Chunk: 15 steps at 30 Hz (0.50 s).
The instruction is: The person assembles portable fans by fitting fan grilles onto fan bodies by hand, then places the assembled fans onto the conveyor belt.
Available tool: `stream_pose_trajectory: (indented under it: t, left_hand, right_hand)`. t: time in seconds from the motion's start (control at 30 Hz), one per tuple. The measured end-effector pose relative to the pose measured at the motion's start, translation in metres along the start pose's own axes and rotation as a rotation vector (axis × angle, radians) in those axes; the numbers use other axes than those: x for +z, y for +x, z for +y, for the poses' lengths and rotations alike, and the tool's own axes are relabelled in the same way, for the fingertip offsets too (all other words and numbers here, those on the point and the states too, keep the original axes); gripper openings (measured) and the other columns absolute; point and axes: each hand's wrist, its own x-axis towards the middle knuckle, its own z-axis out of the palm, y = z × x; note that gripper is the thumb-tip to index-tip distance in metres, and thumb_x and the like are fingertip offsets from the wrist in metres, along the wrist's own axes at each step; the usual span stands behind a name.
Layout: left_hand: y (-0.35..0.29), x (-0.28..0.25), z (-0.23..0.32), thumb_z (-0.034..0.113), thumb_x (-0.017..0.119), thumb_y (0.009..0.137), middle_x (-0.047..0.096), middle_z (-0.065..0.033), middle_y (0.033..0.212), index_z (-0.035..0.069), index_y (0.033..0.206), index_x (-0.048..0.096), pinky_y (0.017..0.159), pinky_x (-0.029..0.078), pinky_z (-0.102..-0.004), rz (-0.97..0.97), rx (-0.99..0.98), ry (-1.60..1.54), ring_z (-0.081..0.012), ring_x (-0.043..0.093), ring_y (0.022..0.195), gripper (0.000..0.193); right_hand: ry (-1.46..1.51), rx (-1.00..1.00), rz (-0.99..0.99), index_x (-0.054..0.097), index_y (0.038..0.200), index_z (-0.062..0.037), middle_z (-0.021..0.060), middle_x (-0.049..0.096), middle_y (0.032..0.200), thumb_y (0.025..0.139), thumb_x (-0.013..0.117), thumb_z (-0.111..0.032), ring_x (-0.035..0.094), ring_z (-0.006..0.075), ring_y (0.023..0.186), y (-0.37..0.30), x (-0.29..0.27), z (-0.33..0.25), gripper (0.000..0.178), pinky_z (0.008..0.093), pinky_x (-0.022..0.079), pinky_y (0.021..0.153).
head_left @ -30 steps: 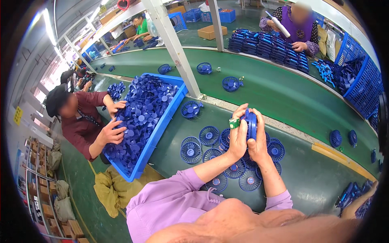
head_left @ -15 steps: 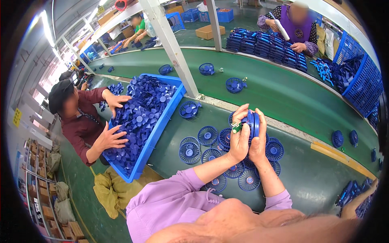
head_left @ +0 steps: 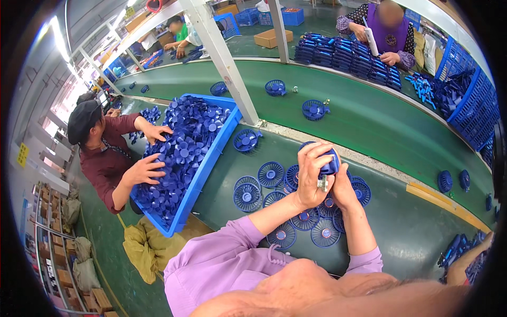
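Note:
My left hand (head_left: 312,174) and my right hand (head_left: 343,186) are raised together above the green table (head_left: 401,227), both closed around one blue fan part (head_left: 330,165). A small metal piece (head_left: 322,183) sticks out under my left fingers. Below my hands lie several round blue fan grilles (head_left: 248,195), flat on the table. Lilac sleeves cover my forearms.
A blue crate (head_left: 203,177) heaped with blue fan blades stands at the left, where a person in a dark cap has both hands in it. A white post (head_left: 224,63) rises behind it. A green conveyor (head_left: 380,113) carries blue fan parts. Another person sits beyond at stacked blue parts.
My hands have dropped slightly and turned the blue part; the green bit at my left fingers is now a metal piece. The person at the crate has shifted their hands over the blades.

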Motion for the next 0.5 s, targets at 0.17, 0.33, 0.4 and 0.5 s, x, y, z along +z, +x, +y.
stream_pose_trajectory:
  t: [0.17,0.33,0.4,0.5]
  left_hand:
    - [-0.007,0.0,-0.017,0.019,0.056,0.089,0.051,-0.0197,0.127,0.004,0.116,0.05,0.1,0.035,-0.0461,-0.041,-0.132,-0.133,-0.0358,0.047,0.116,0.031]
    - [-0.012,0.01,-0.024,0.025,0.043,0.1,0.05,-0.018,0.128,0.0,0.123,0.046,0.102,0.037,-0.0387,0.078,-0.43,-0.492,-0.027,0.049,0.118,0.034]
    - [-0.012,0.011,-0.024,0.027,0.046,0.099,0.052,-0.0178,0.125,0.0,0.122,0.048,0.1,0.038,-0.0389,0.055,-0.365,-0.322,-0.0282,0.05,0.116,0.036]
    - [-0.004,0.023,-0.037,0.021,0.045,0.098,0.052,-0.0179,0.125,-0.002,0.122,0.048,0.102,0.037,-0.0386,-0.019,-0.256,-0.224,-0.0279,0.05,0.117,0.033]
  right_hand:
    - [-0.215,-0.08,0.075,0.018,0.15,-0.0051,0.0165,0.033,0.146,0.085,0.032,-0.077,0.031,0.0265,0.137,0.006,0.005,0.002,0.097,0.0364,0.026,0.111]
    - [-0.321,-0.334,0.227,0.015,0.148,0.0004,0.0209,0.028,0.147,0.088,0.053,-0.056,0.03,0.0322,0.138,0.011,0.021,0.009,0.09,0.0408,0.025,0.112]
    - [-0.229,-0.358,0.215,0.02,0.147,-0.0011,0.0181,0.03,0.146,0.094,0.048,-0.038,0.03,0.0295,0.138,0.015,0.021,0.016,0.07,0.0395,0.023,0.113]
    - [-0.063,-0.209,0.31,0.026,0.145,-0.0035,0.0131,0.035,0.141,0.099,0.041,-0.03,0.034,0.0221,0.133,0.019,0.013,0.014,0.055,0.0349,0.026,0.111]
